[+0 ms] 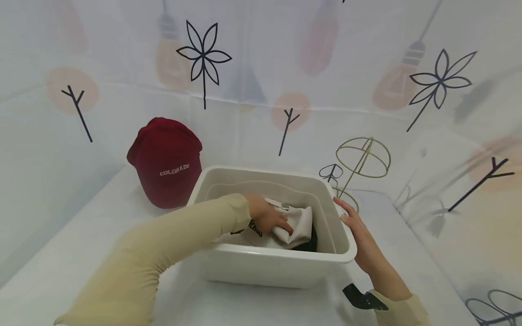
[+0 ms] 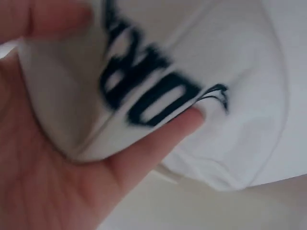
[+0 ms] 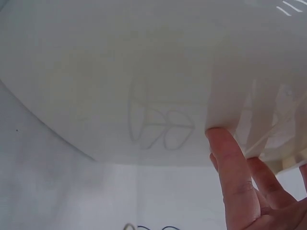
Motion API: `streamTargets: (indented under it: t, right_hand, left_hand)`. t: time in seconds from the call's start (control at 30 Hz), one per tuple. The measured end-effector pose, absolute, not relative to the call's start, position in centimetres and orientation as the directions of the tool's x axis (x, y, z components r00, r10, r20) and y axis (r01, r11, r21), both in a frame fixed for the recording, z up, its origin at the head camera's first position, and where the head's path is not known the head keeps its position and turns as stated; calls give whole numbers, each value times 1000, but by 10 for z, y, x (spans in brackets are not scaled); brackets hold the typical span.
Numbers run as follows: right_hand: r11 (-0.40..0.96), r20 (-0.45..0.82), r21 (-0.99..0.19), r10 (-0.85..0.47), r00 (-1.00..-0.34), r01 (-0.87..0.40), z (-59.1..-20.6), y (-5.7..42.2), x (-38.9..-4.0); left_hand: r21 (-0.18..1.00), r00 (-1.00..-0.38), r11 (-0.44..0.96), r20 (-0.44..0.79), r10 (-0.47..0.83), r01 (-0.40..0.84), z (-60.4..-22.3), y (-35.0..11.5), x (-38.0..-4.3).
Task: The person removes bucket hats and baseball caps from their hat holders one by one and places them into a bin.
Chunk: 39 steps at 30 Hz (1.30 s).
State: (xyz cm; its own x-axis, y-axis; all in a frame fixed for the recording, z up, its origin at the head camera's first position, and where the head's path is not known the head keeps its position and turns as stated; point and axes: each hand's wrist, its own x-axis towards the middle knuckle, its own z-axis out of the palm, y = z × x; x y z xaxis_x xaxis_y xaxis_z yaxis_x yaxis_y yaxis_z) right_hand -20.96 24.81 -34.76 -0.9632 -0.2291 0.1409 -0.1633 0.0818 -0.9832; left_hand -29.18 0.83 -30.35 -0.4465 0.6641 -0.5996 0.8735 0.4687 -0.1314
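A white cap (image 1: pixel 301 224) with dark lettering lies inside a white plastic bin (image 1: pixel 269 267). My left hand (image 1: pixel 267 215) reaches into the bin and grips this cap. In the left wrist view, the thumb and a finger (image 2: pixel 158 146) lie on either side of the folded cap, beside its letters. Something dark (image 1: pixel 311 241) shows beneath the cap, mostly hidden. At the bin's right side, my right hand (image 1: pixel 362 237) touches the rim and outer wall with fairly straight fingers. The right wrist view has its fingertips (image 3: pixel 223 139) against the smooth wall.
Behind the bin, to the left, a dark red cap (image 1: pixel 169 158) with "COLORADO" lettering stands upright on the white table (image 1: pixel 53 271). A gold wire stand (image 1: pixel 363 158) with a domed top is behind the bin's right corner. Patterned white cloth (image 1: pixel 253 77) hangs at the back.
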Motion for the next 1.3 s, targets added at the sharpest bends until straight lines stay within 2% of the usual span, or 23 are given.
streamTargets:
  t: [0.17, 0.43, 0.77, 0.87, 1.07, 1.3]
  right_hand:
    - [95, 132, -983, -248, -960, -160, -349, 248, -208]
    - [99, 120, -984, -248, -961, -148, -349, 248, -208]
    - [124, 122, -980, -246, -962, -156, -347, 247, -208]
    - [129, 128, -978, -245, -961, -163, -345, 248, -208]
    - [122, 126, -980, -237, -963, -158, -345, 249, -208]
    - [135, 121, -979, -226, -967, -154, -347, 249, -208]
  left_hand:
    - [13, -465, 556, -532, 708, 831, -290, -1, -287]
    - [-7, -590, 643, -404, 699, 766, -268, -23, -271]
    - [93, -641, 678, -255, 725, 729, -244, -63, -259]
    - [78, -650, 673, -199, 734, 736, -236, -71, -255]
    - [-39, -685, 685, -105, 721, 727, -226, -84, -249]
    - [-64, -712, 710, -15, 702, 701, -225, -107, -245]
